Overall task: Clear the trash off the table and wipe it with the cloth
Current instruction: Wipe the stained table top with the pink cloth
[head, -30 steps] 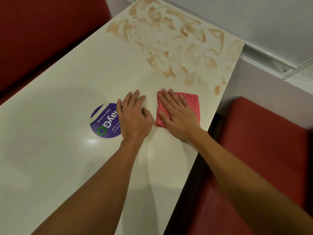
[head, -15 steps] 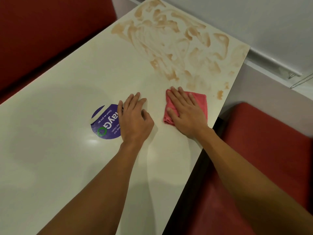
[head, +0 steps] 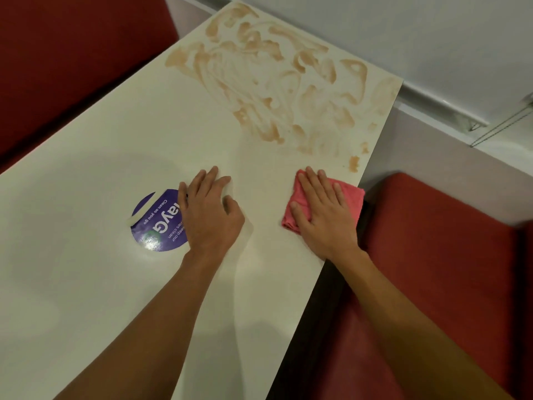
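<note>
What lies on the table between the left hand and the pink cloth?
Nothing: head view shows bare white table between left hand and pink cloth.

Eatery booth, likely fast-food or canteen: cream counter (head: 101, 174) bearing a round purple "Clean as you go" sticker (head: 158, 223), flanked by red padded bench seats (head: 438, 255) against a pale wall (head: 432, 39).

Single head-worn wide-angle view. Looks forward and down along table (head: 86, 284) from near edge toward far edge by wall (head: 403, 30). Close range: left forearm (head: 161, 319), right forearm (head: 409, 319) enter from bottom; table's right edge, red seat (head: 447, 241) at right.
</note>
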Available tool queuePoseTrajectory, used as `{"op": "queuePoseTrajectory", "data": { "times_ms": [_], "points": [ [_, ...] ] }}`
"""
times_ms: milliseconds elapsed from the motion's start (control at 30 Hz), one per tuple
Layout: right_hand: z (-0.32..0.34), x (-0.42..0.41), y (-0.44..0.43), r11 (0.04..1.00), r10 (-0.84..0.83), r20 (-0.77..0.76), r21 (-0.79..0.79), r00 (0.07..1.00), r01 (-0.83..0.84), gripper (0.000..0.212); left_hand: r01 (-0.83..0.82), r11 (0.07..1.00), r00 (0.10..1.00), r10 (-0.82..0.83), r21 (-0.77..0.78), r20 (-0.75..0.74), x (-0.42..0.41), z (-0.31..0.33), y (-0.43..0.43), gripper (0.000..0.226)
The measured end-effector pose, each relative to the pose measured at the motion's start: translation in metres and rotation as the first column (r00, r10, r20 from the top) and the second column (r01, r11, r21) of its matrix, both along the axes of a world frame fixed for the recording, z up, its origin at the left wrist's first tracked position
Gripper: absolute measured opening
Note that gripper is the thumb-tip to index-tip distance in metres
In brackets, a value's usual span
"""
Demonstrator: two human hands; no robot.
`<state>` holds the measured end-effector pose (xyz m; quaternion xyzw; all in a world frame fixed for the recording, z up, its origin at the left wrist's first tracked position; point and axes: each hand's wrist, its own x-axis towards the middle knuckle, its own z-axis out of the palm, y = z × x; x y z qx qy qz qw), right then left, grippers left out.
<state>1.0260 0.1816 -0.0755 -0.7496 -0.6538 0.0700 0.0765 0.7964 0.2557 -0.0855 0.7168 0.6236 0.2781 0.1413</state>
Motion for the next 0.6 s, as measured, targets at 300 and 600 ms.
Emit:
{"op": "queuePoseTrajectory", "data": {
  "times_ms": [300,600],
  "points": [
    [-0.006,0.001,0.041,0.925,-0.38,0.039,0.006,0.924,0.38,0.072,0.183,0.982,0.983,-0.182,0.039,-0.018,0.05,0.0,0.035,0.051],
    [-0.009,0.015,0.027,0.915,-0.402,0.017,0.028,0.915,0.401,0.075,0.185,0.98,0.98,-0.179,0.074,-0.082,0.055,-0.003,0.037,0.049]
  ]
}}
